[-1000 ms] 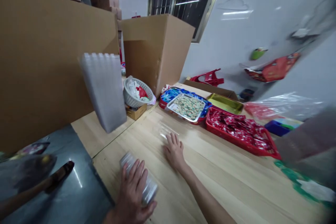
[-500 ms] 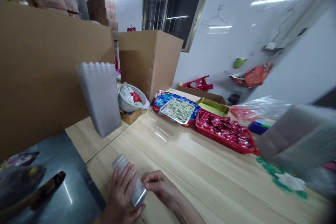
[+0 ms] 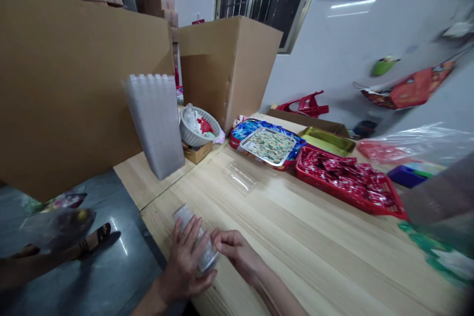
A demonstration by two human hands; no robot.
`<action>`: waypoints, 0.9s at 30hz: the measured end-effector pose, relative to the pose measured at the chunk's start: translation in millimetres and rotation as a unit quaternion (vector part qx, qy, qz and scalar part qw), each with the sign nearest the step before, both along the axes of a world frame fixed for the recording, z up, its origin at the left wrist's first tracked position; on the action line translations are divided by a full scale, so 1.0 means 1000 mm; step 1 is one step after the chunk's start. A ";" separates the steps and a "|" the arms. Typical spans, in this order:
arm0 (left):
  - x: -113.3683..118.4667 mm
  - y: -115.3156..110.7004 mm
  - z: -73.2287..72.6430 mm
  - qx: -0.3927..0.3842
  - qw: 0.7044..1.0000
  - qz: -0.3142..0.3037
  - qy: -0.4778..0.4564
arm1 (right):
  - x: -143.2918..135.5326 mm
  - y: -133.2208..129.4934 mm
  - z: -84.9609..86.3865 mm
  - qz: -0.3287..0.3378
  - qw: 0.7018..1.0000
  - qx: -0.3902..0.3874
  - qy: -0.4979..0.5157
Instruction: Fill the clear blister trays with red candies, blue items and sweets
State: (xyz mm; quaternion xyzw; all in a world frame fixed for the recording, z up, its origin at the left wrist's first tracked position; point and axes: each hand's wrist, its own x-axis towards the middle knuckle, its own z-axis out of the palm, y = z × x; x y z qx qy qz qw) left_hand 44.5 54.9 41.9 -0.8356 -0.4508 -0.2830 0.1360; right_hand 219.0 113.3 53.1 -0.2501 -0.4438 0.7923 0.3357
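My left hand (image 3: pixel 187 256) is wrapped over a small clear plastic box (image 3: pixel 207 258) near the table's front edge, fingers across its top and thumb at its lower end. My right hand (image 3: pixel 237 252) pinches at the box's right side, thumb and forefinger together; whatever lies between those fingertips is too small to make out. Beyond the hands, a flat clear plastic piece (image 3: pixel 240 177) lies on the wooden table (image 3: pixel 281 237). A tall stack of clear plastic boxes (image 3: pixel 157 126) stands behind to the left.
Farther back are a grey basket (image 3: pixel 192 136), a silver tray of small packets (image 3: pixel 269 146), a red basket of red packets (image 3: pixel 344 177) and a gold tray (image 3: pixel 326 141). Large cardboard boxes (image 3: pixel 222 64) stand behind. A person's foot (image 3: pixel 94 241) shows at lower left.
The view has turned slightly left and down, so the table things appear shifted right and up. Both hands keep nearly the same hold at the small box.
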 end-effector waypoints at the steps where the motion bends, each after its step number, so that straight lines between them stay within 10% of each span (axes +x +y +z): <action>1: 0.000 0.000 0.000 -0.003 1.000 -0.001 0.001 | 0.001 -0.001 0.000 -0.004 1.000 0.018 -0.009; 19: 0.008 0.002 -0.001 0.016 0.999 0.024 -0.015 | 0.006 -0.005 -0.006 -0.071 0.988 0.086 -0.111; 27: 0.005 0.001 0.001 0.008 0.999 0.036 -0.026 | 0.031 0.048 -0.029 -0.174 0.968 0.025 -0.178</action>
